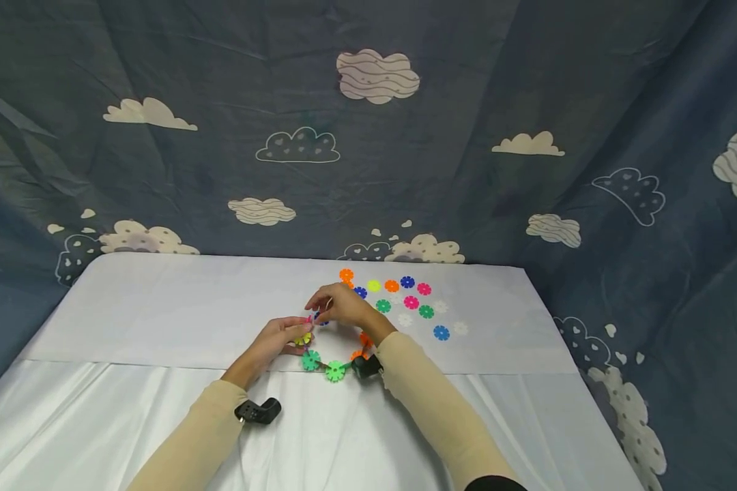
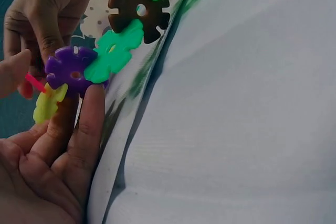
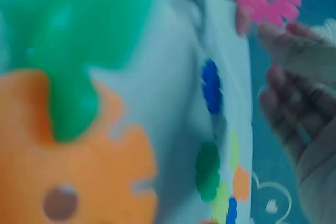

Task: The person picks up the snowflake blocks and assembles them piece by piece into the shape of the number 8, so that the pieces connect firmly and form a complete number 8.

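Observation:
My left hand (image 1: pixel 279 335) grips the left end of a curved chain of notched, flower-shaped plastic interlocking discs. In the left wrist view its fingers hold a yellow disc (image 2: pixel 47 103) and a purple disc (image 2: pixel 67 71), joined to a green disc (image 2: pixel 113 53) and a brown disc (image 2: pixel 137 11). A pink disc (image 3: pixel 273 1) is slotted on the yellow one. My right hand (image 1: pixel 347 303) reaches over the chain, its thumb and finger pinching the pink disc's edge. Orange discs (image 1: pixel 366 339) form the chain's right side, with a bright green disc (image 1: pixel 335 372) at the front.
Loose discs lie on the white cloth to the right and behind, among them a light blue disc (image 1: pixel 441 333), a pink disc (image 1: pixel 424 289) and a dark green disc (image 1: pixel 426 311). A dark cloud-patterned curtain (image 1: pixel 417 191) hangs behind the white-covered table (image 1: pixel 178 307).

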`<state>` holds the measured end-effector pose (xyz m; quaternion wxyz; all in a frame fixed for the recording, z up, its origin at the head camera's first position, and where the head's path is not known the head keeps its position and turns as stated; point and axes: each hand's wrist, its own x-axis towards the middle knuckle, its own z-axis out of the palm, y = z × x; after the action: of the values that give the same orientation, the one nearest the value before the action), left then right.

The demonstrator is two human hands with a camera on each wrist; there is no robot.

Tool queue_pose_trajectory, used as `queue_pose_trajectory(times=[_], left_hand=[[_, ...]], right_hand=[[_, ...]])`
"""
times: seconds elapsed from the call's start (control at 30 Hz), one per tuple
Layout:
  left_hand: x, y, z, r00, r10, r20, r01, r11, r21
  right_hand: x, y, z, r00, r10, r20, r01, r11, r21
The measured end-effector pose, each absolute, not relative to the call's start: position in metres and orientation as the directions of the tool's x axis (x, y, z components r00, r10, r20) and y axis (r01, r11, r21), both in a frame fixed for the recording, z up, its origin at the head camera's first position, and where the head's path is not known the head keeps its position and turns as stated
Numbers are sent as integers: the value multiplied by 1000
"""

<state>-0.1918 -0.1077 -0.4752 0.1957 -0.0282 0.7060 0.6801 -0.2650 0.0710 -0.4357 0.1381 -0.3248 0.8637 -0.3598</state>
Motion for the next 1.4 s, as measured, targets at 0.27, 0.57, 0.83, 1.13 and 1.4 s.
queue_pose_trajectory(times=[0.27, 0.57, 0.83, 1.13, 1.4], left_hand=[[-190, -106, -476, -934, 153, -322, -313, 81, 946], [-189, -105, -480, -944, 177, -277, -277, 21, 961], [-190, -108, -480, -937, 200, -287, -290, 15, 957], [-190, -107, -481, -944, 206, -256, -256, 29, 966], [-189, -107, -483, -950, 193, -244, -245, 20, 969]], right_hand=[[-264, 69, -445, -842, -508, -185, -352, 774, -526], [-262, 64, -449, -838, -515, -183, -403, 808, -430], [-258, 79, -449, -870, -473, -142, -143, 517, -844], [-256, 82, -445, -875, -469, -119, -32, 302, -953], [-251, 73, -449, -898, -430, -90, -26, 255, -967]])
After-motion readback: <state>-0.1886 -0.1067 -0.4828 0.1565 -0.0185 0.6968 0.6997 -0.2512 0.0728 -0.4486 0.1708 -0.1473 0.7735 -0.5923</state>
